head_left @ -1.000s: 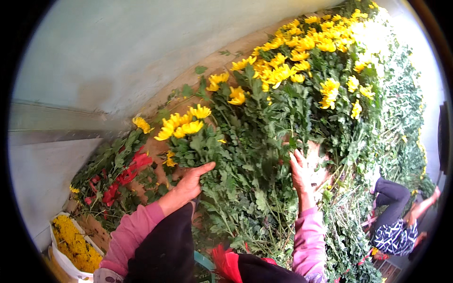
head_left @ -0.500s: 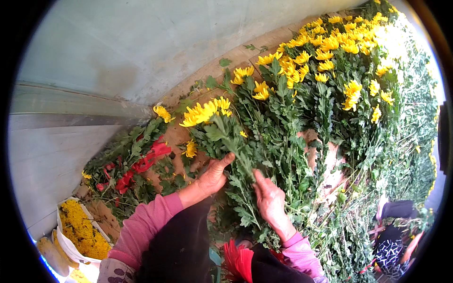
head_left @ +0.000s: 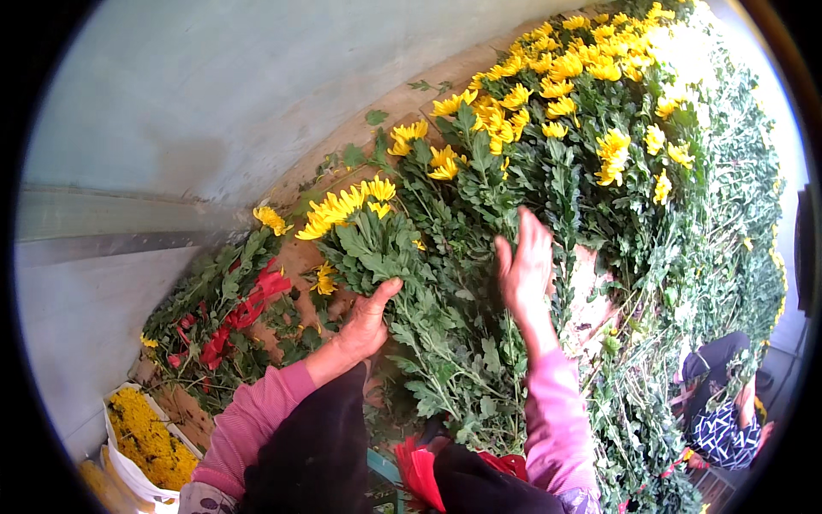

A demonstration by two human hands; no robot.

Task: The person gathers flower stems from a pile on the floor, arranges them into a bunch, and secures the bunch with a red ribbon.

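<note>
My left hand (head_left: 364, 325) is closed at the side of a bunch of yellow chrysanthemums (head_left: 368, 248), thumb up along the leafy stems, its other fingers partly hidden behind them. The bunch's yellow heads point away from me. My right hand (head_left: 527, 270) is over the leafy stems to the right, fingers stretched and thumb apart, with nothing in it. Beyond it spreads a large pile of yellow chrysanthemums (head_left: 561, 107), heads toward the far side and stems toward me.
Red ribbon strips (head_left: 248, 308) lie on cut greenery at the left. A white container of yellow petals or blossoms (head_left: 150, 437) stands at the lower left. A pale wall (head_left: 171, 103) bounds the far left. Another person (head_left: 723, 433) sits at the lower right. Red strips (head_left: 415, 467) lie by my lap.
My right hand has let go of the stem it was adding to the bunch and reached away to the right, its fingers opening. My left hand stays at the bunch.
</note>
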